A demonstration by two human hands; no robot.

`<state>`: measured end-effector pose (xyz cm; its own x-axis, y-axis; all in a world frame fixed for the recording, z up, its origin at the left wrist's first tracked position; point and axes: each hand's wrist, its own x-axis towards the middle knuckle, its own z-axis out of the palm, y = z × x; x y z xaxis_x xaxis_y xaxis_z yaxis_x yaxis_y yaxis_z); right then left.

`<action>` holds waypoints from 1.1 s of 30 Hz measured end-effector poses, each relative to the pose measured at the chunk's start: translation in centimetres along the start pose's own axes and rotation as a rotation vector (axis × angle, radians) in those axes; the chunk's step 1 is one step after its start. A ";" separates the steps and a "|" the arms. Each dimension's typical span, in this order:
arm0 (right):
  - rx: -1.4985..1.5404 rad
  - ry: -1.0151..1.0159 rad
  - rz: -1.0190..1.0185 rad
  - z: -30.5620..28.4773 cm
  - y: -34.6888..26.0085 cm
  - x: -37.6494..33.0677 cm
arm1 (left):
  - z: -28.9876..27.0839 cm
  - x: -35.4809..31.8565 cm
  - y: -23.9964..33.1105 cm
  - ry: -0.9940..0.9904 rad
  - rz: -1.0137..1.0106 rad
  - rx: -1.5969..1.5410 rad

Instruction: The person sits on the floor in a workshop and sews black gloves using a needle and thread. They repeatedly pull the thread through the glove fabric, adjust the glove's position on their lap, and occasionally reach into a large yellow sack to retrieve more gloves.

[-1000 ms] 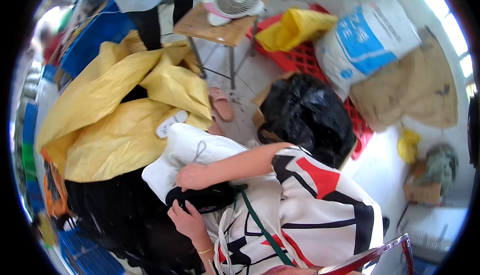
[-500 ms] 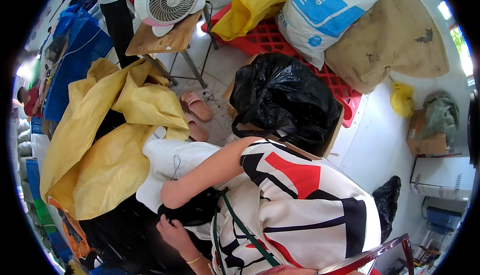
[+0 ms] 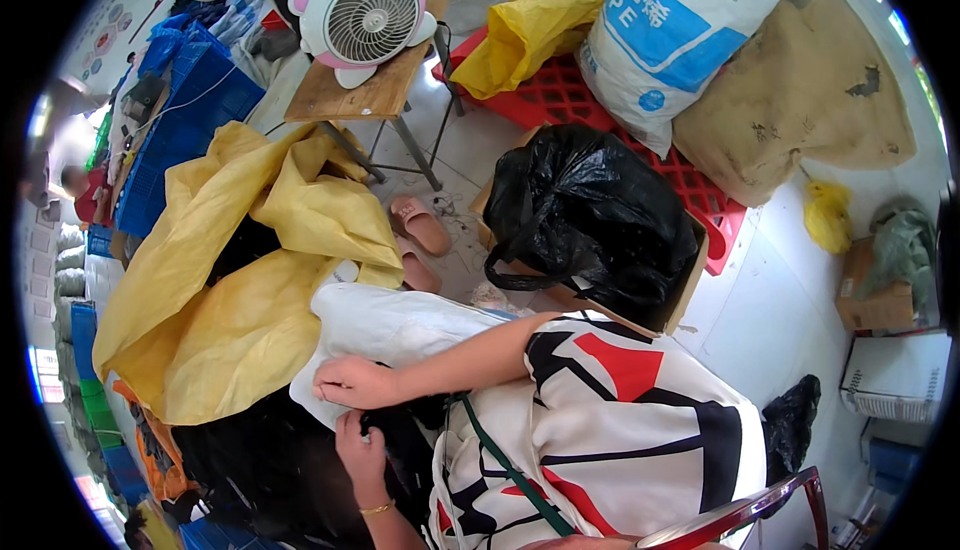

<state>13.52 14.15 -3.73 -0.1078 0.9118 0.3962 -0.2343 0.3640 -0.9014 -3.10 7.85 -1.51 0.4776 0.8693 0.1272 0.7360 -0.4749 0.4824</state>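
Note:
My right hand (image 3: 355,382) is closed, fingers bent and pressed together, above the edge of a smooth white cloth-like piece (image 3: 400,320). Whatever lies between its fingers is too small to make out. Just below it, my left hand (image 3: 362,453), with a gold bracelet at the wrist, curls its fingers and thumb on a black cloth (image 3: 410,432). The cloth lies against my patterned dress (image 3: 620,450), partly hidden by the hands and the right forearm. A larger heap of black fabric (image 3: 260,460) spreads to the left of my left hand.
A big yellow sack (image 3: 240,340) lies beyond the hands on the left. Ahead stand a wooden stool (image 3: 350,90) with a fan (image 3: 372,15) on it and pink slippers (image 3: 420,225). A box holds a black plastic bag (image 3: 590,220); a white sack (image 3: 670,40) rests on a red crate (image 3: 555,70).
The whole view has shifted, with the scene sliding right and down. My right hand has lifted off the black cloth toward the white piece. My left hand has moved up closer beneath it.

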 end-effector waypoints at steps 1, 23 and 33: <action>0.300 0.011 0.114 0.6 0.0 -1.0 | 1.1 -0.2 -0.2 0.001 -0.028 -0.042; 0.888 0.119 0.800 -4.6 -4.0 -5.4 | 3.4 0.0 -0.7 0.093 0.046 0.058; 0.775 0.040 0.920 -3.5 -6.0 -7.1 | 7.0 -1.3 -1.9 0.060 0.099 0.089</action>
<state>19.03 6.18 -1.68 -0.5126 0.7802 -0.3585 -0.6049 -0.6244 -0.4941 -1.72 6.64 -8.64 0.5226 0.8227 0.2235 0.7276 -0.5671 0.3860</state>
